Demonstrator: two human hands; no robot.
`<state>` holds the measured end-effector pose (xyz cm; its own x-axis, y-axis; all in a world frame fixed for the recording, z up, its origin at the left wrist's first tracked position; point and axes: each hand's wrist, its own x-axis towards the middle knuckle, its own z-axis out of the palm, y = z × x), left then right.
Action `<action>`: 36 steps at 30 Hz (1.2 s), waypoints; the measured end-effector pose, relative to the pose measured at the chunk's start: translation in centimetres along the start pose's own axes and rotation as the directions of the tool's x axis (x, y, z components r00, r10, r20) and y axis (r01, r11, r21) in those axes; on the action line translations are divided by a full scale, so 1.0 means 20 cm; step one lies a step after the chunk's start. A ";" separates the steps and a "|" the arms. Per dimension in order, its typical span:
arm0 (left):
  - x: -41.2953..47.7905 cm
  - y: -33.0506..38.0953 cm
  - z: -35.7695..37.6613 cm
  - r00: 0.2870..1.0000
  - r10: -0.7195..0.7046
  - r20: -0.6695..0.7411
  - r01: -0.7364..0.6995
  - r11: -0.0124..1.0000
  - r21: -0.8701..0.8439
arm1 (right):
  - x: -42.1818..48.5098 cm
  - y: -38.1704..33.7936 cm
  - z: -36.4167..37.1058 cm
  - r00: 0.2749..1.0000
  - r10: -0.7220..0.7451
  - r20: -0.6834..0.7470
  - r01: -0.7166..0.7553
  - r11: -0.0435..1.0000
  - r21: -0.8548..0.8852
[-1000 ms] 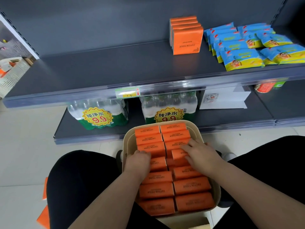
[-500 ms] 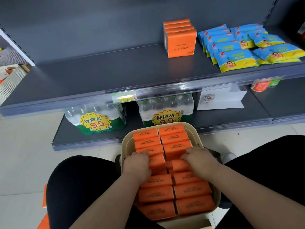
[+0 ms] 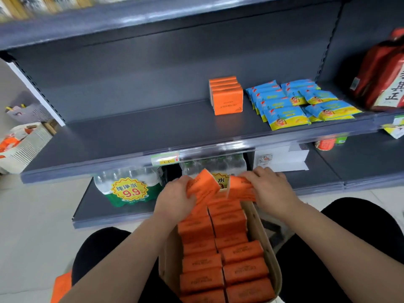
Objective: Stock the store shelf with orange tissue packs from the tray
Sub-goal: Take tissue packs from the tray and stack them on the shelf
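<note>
**Inspector:** Two hands are at work. Far left first: a white carton [image 3: 23, 145] with orange contents stands beside the gondola. On the bottom shelf, a shrink-wrapped bottled water pack [image 3: 129, 184] carries a yellow 9.9 starburst label.

**Clerk:** And the hands?

**Inspector:** Left hand [image 3: 175, 197] has its fingers curled round a tilted orange tissue pack [image 3: 203, 186], raised clear of the rows beneath. Just to its right, the right hand [image 3: 272, 189] clamps a second orange pack [image 3: 240, 188] between thumb and fingers, also lifted. Both packs are blurred, and they sit near each other above the far end of the tray.

**Clerk:** Remaining stock?

**Inspector:** A beige tray [image 3: 270, 243] rests on the person's lap, holding two columns of orange packs [image 3: 242, 252], closely packed.

**Clerk:** Target shelf?

**Inspector:** The middle shelf [image 3: 131, 132] is dark grey, with a yellow price tag [image 3: 165, 159] on its front rail. A row of orange packs [image 3: 226, 95] stands upright toward the right of centre. Just beside it lie blue-and-yellow packets [image 3: 301, 103], overlapping. Far right, a red bag [image 3: 382, 75] with printed characters leans at the shelf's edge.
</note>
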<state>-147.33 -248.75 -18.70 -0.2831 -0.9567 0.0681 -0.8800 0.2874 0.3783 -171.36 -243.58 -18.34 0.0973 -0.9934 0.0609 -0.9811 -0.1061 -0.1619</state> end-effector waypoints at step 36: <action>1.56 0.54 -0.08 0.951 0.302 -0.074 -0.244 0.873 0.421 | 0.87 0.51 -0.30 0.973 0.003 -0.232 -0.033 0.992 -0.123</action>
<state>-165.04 -275.64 -11.02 -0.5062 -0.8261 0.2474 -0.8601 0.5045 -0.0751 -180.61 -261.59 -12.96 0.0529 -0.9564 0.2873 -0.9969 -0.0674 -0.0410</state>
